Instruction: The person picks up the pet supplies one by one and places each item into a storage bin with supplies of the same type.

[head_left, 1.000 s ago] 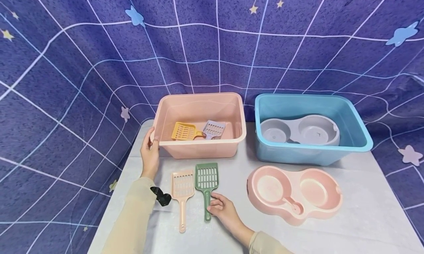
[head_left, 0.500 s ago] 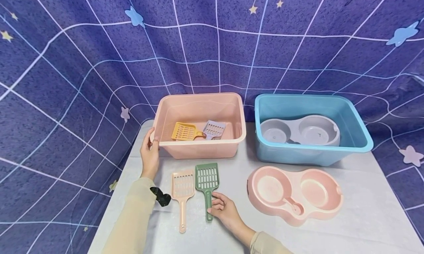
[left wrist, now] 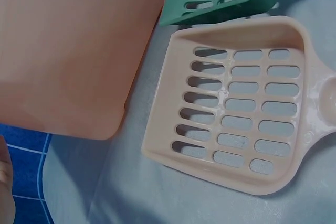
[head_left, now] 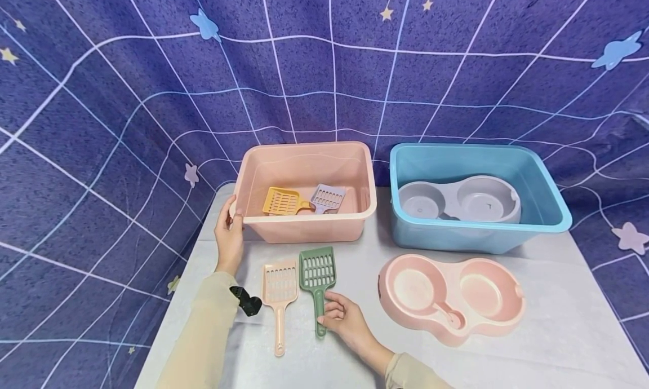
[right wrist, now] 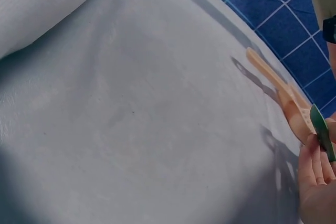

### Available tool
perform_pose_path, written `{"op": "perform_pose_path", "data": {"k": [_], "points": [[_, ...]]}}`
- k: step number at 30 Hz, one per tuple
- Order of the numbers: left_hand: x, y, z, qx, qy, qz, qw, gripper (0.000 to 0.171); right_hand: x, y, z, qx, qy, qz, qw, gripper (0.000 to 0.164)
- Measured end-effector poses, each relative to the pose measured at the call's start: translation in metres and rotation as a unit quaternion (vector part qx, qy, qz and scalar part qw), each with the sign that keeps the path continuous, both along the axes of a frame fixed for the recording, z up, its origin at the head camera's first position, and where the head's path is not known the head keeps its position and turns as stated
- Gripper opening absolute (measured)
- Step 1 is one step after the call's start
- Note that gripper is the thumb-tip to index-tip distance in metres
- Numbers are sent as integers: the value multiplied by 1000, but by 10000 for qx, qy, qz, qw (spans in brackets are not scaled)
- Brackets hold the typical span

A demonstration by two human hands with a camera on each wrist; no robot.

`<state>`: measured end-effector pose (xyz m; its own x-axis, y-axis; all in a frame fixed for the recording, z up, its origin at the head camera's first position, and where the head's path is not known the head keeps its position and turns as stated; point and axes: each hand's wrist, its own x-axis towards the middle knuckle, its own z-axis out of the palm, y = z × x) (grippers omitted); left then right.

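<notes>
My left hand (head_left: 230, 242) grips the front left corner of a pink litter box (head_left: 304, 230), thumb at the rim. Inside that box lie a yellow litter scoop (head_left: 276, 201) and a lilac litter scoop (head_left: 327, 196). The fingers and thumb of my right hand (head_left: 352, 328) pinch the handle of a green litter scoop (head_left: 318, 294), its slotted head pointing at the box. In the right wrist view the green handle (right wrist: 319, 127) shows between the fingers, above the tabletop. Beside it a peach litter scoop (left wrist: 241, 103) lies flat, slotted head toward the box.
A blue litter box (head_left: 456, 237) stands at the back right, holding a grey double bowl (head_left: 448, 194). In front of it sits a pink double bowl (head_left: 451, 293). A starry purple curtain (head_left: 314, 67) hangs behind the white-covered table (head_left: 355, 265).
The head of the green scoop has shifted slightly up and away, and my right hand has moved very slightly with it. My left hand stays on the pink box.
</notes>
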<state>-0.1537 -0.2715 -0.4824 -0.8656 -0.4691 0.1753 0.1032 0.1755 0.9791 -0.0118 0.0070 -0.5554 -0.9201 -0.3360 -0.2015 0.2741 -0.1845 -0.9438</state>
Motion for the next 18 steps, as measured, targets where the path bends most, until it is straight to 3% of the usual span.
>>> {"op": "perform_pose_path", "data": {"k": [7,9,18], "points": [[17,13,34,-37,-220,-224,9995,46,1,2,10,-78,-176,-24,9998,65],[16,12,33,-54,-212,-219,9995,46,1,2,11,-70,-198,-32,9998,65],[1,0,2,-12,-112,-31,9999,45,3,6,18,87,-50,69,9999,65]]}}
